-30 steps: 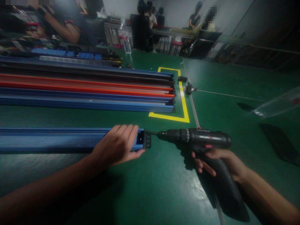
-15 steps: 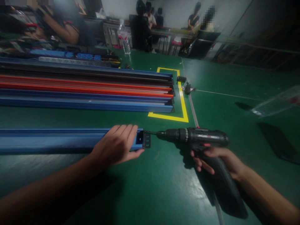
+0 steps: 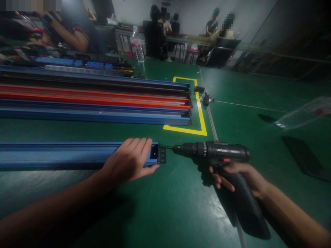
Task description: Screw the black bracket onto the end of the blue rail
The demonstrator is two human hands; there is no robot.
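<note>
My left hand is wrapped over the right end of a long blue metal profile lying on the green surface. Its thumb is along the near side and its fingers lie across the top. A black slotted end bracket sits at the tip of this profile. My right hand grips the handle of a black cordless drill, with the fingers near the red trigger. The drill lies level, pointing left, and its long bit meets the upper part of the bracket. Any screw there is too small to make out.
Several blue, black and red profiles lie side by side beyond, their ends inside a yellow tape outline. A water bottle stands farther back. A clear plastic bottle and a dark flat object are at right. People sit in the background.
Both hands, the drill and the blue profile keep nearly the same places. The view has shifted slightly, and the drill appears a little farther left.
</note>
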